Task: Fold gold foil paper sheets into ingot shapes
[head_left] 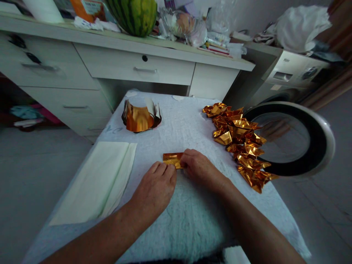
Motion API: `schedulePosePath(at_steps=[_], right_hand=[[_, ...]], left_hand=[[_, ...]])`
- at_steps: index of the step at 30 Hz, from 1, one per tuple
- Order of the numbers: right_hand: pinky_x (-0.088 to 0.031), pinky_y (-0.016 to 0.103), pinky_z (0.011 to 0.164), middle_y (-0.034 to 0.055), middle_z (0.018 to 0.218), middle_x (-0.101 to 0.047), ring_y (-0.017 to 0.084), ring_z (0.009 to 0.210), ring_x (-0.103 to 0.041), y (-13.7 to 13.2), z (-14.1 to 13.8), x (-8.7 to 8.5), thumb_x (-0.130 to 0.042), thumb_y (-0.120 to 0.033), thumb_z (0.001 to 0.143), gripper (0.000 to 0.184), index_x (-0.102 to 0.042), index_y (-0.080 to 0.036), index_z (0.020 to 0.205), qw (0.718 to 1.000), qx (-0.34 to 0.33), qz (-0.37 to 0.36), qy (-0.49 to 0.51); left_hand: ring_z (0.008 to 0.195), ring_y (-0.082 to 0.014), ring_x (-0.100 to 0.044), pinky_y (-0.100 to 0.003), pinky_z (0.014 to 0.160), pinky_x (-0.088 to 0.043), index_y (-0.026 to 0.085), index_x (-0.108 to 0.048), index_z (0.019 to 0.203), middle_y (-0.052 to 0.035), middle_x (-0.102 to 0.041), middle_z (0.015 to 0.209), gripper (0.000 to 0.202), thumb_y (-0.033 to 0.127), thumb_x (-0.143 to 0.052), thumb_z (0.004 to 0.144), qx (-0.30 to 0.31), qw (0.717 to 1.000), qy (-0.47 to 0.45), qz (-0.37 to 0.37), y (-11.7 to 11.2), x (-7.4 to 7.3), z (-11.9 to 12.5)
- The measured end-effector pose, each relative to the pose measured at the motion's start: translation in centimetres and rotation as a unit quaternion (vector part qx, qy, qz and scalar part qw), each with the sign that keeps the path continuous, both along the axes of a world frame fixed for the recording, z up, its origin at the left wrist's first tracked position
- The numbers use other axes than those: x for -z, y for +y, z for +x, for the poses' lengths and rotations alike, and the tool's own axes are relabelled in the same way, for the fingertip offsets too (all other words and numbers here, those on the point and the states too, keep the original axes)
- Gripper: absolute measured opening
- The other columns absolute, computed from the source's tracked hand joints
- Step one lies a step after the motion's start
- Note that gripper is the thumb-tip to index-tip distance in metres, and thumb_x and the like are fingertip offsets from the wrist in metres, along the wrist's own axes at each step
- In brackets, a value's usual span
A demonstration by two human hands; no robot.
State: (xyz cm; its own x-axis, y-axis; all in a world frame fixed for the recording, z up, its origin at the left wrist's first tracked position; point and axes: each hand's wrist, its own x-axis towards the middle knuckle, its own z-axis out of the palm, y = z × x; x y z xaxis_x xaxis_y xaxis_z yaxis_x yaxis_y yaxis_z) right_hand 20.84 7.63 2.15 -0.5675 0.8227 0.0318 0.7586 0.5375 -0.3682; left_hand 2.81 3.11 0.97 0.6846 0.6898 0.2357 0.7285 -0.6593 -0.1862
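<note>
A small folded piece of gold foil paper (172,158) lies on the white cloth-covered table (178,124). My left hand (156,187) rests knuckles up with its fingertips curled onto the near edge of the foil. My right hand (199,168) is closed, pinching the foil's right end. A pile of several folded gold foil pieces (239,139) lies along the table's right side. A curled stack of gold foil sheets (140,116) sits at the far left of the table.
A pale paper stack (96,181) lies on the table's left side. Behind stands a white desk with drawers (134,68), a watermelon (136,14) and clutter on top. A washing machine with its round door (291,137) open is at right.
</note>
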Motion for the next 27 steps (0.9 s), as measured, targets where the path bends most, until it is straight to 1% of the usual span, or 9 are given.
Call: schedulePosePath(at_steps=[3, 7, 10, 14, 18, 21, 24, 27], right_hand=[[-0.037, 0.026, 0.075, 0.0043, 0.085, -0.060, 0.015, 0.082, -0.052, -0.4, -0.7, -0.1, -0.047, -0.002, 0.081, 0.019, -0.059, -0.017, 0.077, 0.999, 0.034, -0.003, -0.006], [-0.039, 0.029, 0.077, 0.0069, 0.089, -0.060, 0.018, 0.083, -0.053, -0.9, -1.7, -0.2, -0.044, -0.012, 0.090, 0.017, -0.060, -0.016, 0.084, 0.996, 0.080, 0.016, -0.042], [-0.040, 0.032, 0.079, 0.0084, 0.095, -0.060, 0.020, 0.086, -0.053, -1.2, -2.2, -0.1, -0.047, -0.022, 0.093, 0.013, -0.059, -0.016, 0.090, 0.993, 0.102, 0.022, -0.055], [-0.042, 0.034, 0.079, 0.0088, 0.097, -0.061, 0.022, 0.086, -0.054, -1.3, -2.5, 0.0, -0.051, -0.026, 0.092, 0.012, -0.059, -0.017, 0.091, 0.989, 0.126, 0.026, -0.071], [-0.043, 0.036, 0.080, 0.0101, 0.097, -0.061, 0.024, 0.089, -0.055, -1.3, -2.9, 0.0, -0.051, -0.034, 0.092, 0.019, -0.059, -0.017, 0.092, 0.987, 0.138, 0.026, -0.075], [-0.044, 0.038, 0.081, 0.0112, 0.099, -0.061, 0.026, 0.092, -0.055, -1.4, -3.2, -0.1, -0.053, -0.041, 0.092, 0.026, -0.059, -0.016, 0.093, 0.984, 0.154, 0.023, -0.081], [-0.044, 0.039, 0.082, 0.0119, 0.099, -0.061, 0.027, 0.093, -0.055, -1.5, -3.5, -0.1, -0.053, -0.047, 0.090, 0.032, -0.059, -0.016, 0.095, 0.982, 0.166, 0.025, -0.086], [-0.043, 0.039, 0.083, 0.0124, 0.101, -0.061, 0.027, 0.095, -0.055, -1.5, -3.7, 0.0, -0.053, -0.049, 0.090, 0.034, -0.057, -0.016, 0.097, 0.981, 0.174, 0.023, -0.085]], left_hand=[[0.077, -0.0241, -0.058, -0.040, 0.073, -0.051, 0.010, -0.071, 0.091, -0.0073, -0.062, 0.082, 0.022, 0.001, -0.052, 0.084, -0.008, 1.000, 0.007, -0.002, -0.1, 0.2, 0.1], [0.079, -0.0253, -0.060, -0.041, 0.074, -0.052, 0.008, -0.071, 0.095, -0.0092, -0.063, 0.085, 0.025, 0.001, -0.051, 0.083, -0.027, 0.999, 0.026, -0.006, -0.5, 0.3, 0.1], [0.085, -0.0257, -0.062, -0.040, 0.076, -0.053, 0.006, -0.069, 0.106, -0.0114, -0.065, 0.093, 0.031, 0.000, -0.050, 0.082, -0.045, 0.999, 0.023, -0.008, -1.0, 0.4, 0.1], [0.092, -0.0273, -0.063, -0.040, 0.078, -0.053, 0.006, -0.067, 0.115, -0.0140, -0.067, 0.101, 0.037, -0.001, -0.049, 0.083, -0.070, 0.997, 0.020, -0.020, -1.5, 0.3, -0.4], [0.097, -0.0285, -0.063, -0.043, 0.082, -0.053, 0.006, -0.065, 0.119, -0.0149, -0.068, 0.107, 0.039, -0.001, -0.047, 0.085, -0.067, 0.997, 0.013, -0.029, -1.6, 0.1, -0.8], [0.096, -0.0288, -0.064, -0.043, 0.082, -0.054, 0.006, -0.067, 0.117, -0.0154, -0.069, 0.107, 0.038, -0.001, -0.046, 0.085, -0.073, 0.997, 0.007, -0.028, -1.7, 0.2, -0.9], [0.098, -0.0295, -0.065, -0.043, 0.083, -0.054, 0.005, -0.067, 0.116, -0.0168, -0.069, 0.109, 0.038, -0.001, -0.046, 0.085, -0.080, 0.997, -0.004, -0.023, -1.8, 0.4, -0.9], [0.103, -0.0299, -0.064, -0.042, 0.083, -0.054, 0.003, -0.066, 0.119, -0.0182, -0.068, 0.115, 0.041, -0.001, -0.046, 0.084, -0.071, 0.997, -0.017, -0.011, -1.9, 0.8, -1.1]])
